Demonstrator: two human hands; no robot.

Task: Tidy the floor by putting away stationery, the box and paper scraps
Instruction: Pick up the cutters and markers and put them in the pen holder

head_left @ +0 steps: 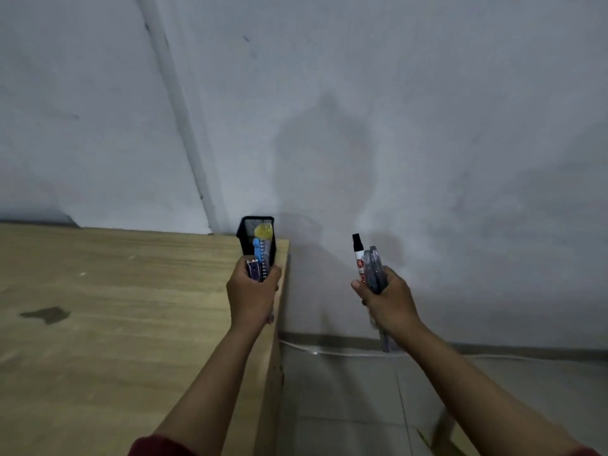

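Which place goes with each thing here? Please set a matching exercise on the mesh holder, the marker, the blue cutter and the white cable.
Things:
1. mesh holder
2. marker
3. blue cutter
4. white cable

Places:
A. held in the left hand
B. on the floor along the wall
C. at the far corner of the table
D. held in the right hand, beside some pens

Pairs: 1-C, 2-D, 3-A, 4-B
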